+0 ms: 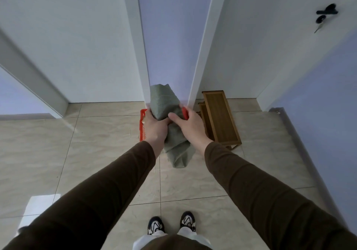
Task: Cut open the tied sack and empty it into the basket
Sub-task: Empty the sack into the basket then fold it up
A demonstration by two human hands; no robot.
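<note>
Both hands up front: left hand (154,126) and right hand (188,123) grip the crumpled grey-green woven sack (164,103), held above the red slatted plastic basket (142,126), beside a wooden stool (220,118).

Grey-green sack (164,103), red basket (143,126), brown sleeves (108,188), beige marbled floor tiles (96,134)

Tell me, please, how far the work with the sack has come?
Done: cannot tell if the sack is cut; scissors hang on the wall. In hand: the left hand and right hand grip the green sack above the red basket. Left: emptying; no contents show.
</note>
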